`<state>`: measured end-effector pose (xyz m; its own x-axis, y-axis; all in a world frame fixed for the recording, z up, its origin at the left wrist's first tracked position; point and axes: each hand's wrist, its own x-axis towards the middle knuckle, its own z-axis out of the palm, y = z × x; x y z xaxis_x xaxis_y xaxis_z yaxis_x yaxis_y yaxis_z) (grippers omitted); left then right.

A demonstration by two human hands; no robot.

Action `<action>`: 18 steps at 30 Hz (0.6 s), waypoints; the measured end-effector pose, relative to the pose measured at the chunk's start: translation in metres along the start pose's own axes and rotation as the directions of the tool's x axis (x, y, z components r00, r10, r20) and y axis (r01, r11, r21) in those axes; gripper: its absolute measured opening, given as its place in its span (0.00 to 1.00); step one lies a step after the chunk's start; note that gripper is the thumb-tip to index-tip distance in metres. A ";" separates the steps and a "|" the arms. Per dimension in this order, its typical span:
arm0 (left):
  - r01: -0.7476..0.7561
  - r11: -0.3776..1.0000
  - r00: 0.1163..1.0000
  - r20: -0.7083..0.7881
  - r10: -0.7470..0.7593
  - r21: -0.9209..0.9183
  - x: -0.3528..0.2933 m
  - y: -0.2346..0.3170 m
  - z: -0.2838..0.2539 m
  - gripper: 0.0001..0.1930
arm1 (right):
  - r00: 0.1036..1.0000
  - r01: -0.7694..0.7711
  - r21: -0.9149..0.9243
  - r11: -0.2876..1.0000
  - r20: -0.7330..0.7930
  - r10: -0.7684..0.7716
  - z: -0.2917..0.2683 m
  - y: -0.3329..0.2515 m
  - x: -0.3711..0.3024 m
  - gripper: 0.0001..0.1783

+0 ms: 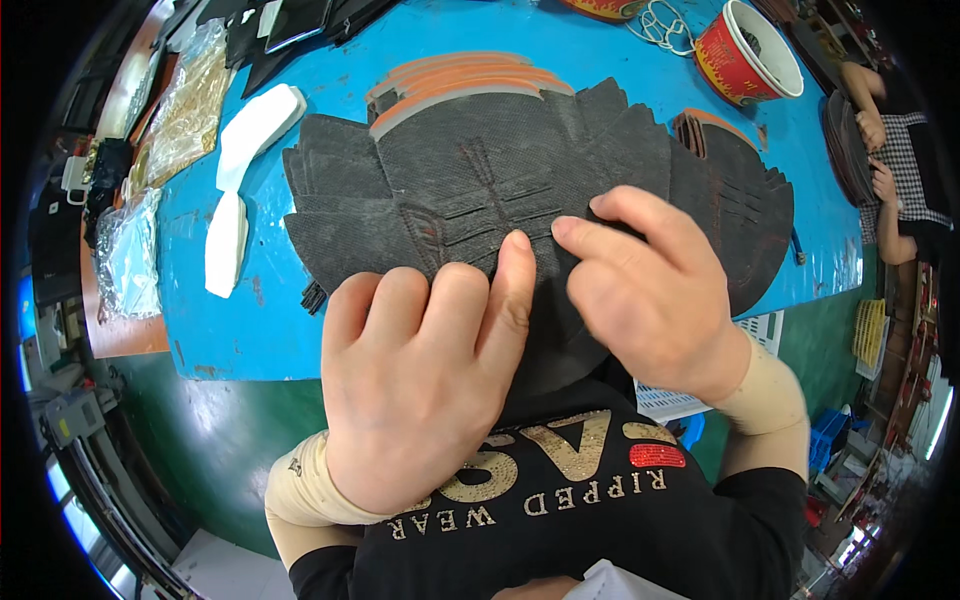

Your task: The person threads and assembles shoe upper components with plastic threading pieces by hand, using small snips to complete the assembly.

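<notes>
Two bare hands press on a dark mesh shoe-upper piece (480, 190) that lies flat on a blue table (250, 330), its near edge hanging toward the person's chest. The left hand (420, 380) rests on the piece's near edge with knuckles curled and fingertips pinching down, gripping the material. Just to its right, almost touching it, the right hand (650, 290) pinches the same piece between thumb and forefinger, fingers drawn close together.

The piece looks thin, light and floppy, like a textured fabric sheet with cut slits in the middle and toothed edges; it would likely bend easily, so the plain near edge seems the safest place to take hold.

Beyond the fingertips, a stack of similar pieces with orange undersides (460, 85) peeks out from under it. Right of the right hand sits another dark stack (740, 210). Left of the left hand lie two white foam pieces (245, 180). Farther off, past the right hand, stands a red bucket (745, 55), with another person's hands (878, 150) at the table's far end.
</notes>
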<state>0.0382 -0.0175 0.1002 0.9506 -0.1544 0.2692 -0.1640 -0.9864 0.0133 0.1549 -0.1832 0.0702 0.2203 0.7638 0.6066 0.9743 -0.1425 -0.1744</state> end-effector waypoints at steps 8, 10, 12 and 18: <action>-0.016 1.000 1.000 -0.009 0.016 0.005 -0.002 -0.003 0.002 0.28 | 0.964 -0.220 0.352 0.910 -0.062 0.257 -0.003 0.009 0.000 0.13; -0.010 1.000 1.000 -0.011 0.010 0.007 -0.003 -0.002 0.003 0.28 | 0.892 -0.335 0.567 0.753 -0.065 0.447 -0.008 0.010 -0.003 0.17; -0.027 1.000 1.000 -0.008 0.027 0.005 -0.002 -0.003 0.002 0.28 | 0.981 -0.166 0.367 0.915 -0.030 0.190 -0.006 0.013 0.002 0.18; -0.038 0.998 0.997 -0.069 0.042 0.060 -0.001 -0.001 0.006 0.21 | 0.996 0.091 -0.036 0.995 -0.005 -0.092 0.002 0.003 0.001 0.13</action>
<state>0.0393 -0.0163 0.0944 0.9227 -0.1911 0.3349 -0.1836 -0.9815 -0.0543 0.1575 -0.1817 0.0694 0.1304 0.7702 0.6243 0.9914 -0.0949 -0.0899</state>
